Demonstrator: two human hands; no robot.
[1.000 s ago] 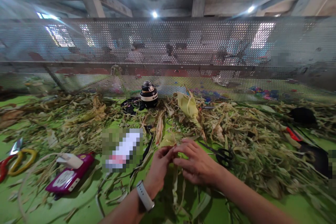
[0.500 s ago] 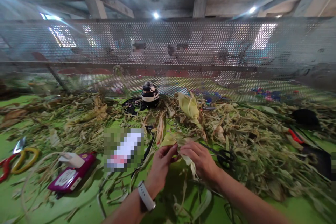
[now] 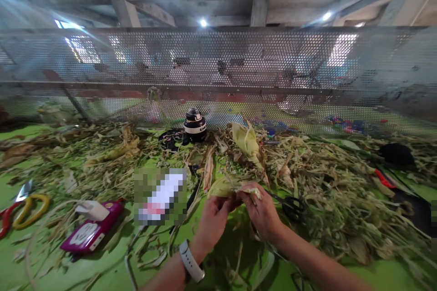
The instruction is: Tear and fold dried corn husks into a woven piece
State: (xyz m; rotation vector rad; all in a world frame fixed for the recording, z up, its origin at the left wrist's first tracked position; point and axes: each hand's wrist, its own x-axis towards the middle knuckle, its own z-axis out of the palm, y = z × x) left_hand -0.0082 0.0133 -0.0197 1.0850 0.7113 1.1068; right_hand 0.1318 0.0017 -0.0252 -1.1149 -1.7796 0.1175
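My left hand point(image 3: 214, 218) has its fingers closed in a pinch on a pale yellow-green corn husk point(image 3: 220, 187), which spreads out beyond the fingertips. Close beside it, my right hand point(image 3: 261, 211) is closed too, with a whitish crumpled strip of husk point(image 3: 253, 192) showing over its fingers. The fingertips of both hands nearly meet; what lies between them is partly hidden. Just beyond the hands rests a folded yellow-green husk bundle point(image 3: 246, 140). Black-handled scissors point(image 3: 292, 207) lie right of my right hand.
Husk scraps point(image 3: 334, 182) cover much of the green table point(image 3: 116, 268). At left are red-and-yellow scissors point(image 3: 32, 209) and a purple box point(image 3: 92, 229) with a white plug. A blurred-out phone-like object point(image 3: 164, 193) and a black bottle point(image 3: 195, 126) stand nearer the middle, before a perforated metal screen point(image 3: 218, 54).
My right hand has turned and lifted its husk strip, which hung below the fingers before and now lies over them. My left hand has shifted slightly down.
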